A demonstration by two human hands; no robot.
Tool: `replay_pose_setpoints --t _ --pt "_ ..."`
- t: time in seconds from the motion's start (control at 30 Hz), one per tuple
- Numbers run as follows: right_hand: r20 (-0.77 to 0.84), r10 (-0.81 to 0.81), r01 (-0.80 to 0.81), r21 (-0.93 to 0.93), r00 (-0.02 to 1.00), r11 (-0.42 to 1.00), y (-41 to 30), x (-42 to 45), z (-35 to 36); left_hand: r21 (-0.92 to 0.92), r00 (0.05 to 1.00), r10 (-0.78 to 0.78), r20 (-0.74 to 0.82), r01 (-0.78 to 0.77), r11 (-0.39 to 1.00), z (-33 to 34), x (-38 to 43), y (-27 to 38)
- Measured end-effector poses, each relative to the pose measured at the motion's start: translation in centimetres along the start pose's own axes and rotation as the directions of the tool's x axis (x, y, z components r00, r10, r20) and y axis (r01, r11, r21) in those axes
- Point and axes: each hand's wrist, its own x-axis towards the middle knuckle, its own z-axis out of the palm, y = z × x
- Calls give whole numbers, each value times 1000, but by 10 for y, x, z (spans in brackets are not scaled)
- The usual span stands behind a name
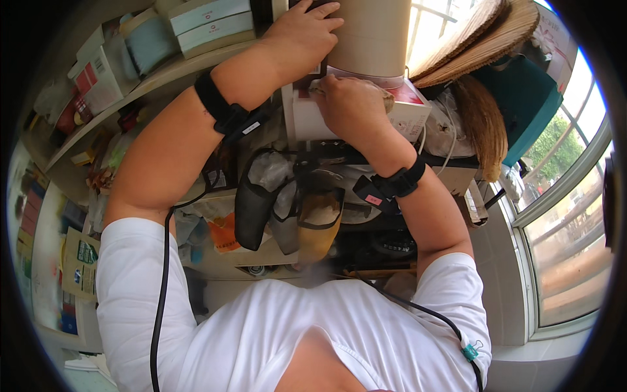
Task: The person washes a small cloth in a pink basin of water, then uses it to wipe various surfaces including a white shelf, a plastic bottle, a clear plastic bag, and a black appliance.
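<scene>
A tall cream cylindrical object (pixel 370 36) stands on a white and red box (pixel 313 120) at the top of the view. My left hand (pixel 306 36) reaches to its left side with fingers spread, the fingertips overlapping its edge; whether they press on it I cannot tell. Bunched under my right hand (pixel 355 100) is a crumpled, light-coloured cloth (pixel 388 99), showing on both sides of the fingers. This hand rests over the box top, just in front of the cylinder's base. Both wrists wear black straps.
Shelves at left hold white cartons (pixel 213 27) and packages. Below my hands hang black, grey and yellow pouches (pixel 321 235) with plastic bags inside. Woven fans (pixel 475 44), a brush-like bundle (pixel 480 122) and a teal bag (pixel 519 103) crowd the right, beside a window (pixel 568 235).
</scene>
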Motion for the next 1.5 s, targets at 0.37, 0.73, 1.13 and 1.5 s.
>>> replay_pose_setpoints --t 0.37,0.73,1.13,1.5 --pt "-106 141 -151 -94 984 984 88 -48 -36 -169 995 -96 20 97 981 7 -1 6" --pt "-128 201 -98 555 971 826 34 -32 -27 -282 991 -119 -61 97 954 11 -1 7" --pt "111 546 -352 865 830 359 50 -190 -49 -658 947 -251 -201 59 751 -28 91 95" --pt "265 640 -464 871 721 162 62 -287 -39 -530 911 -385 -146 257 808 -8 155 118"
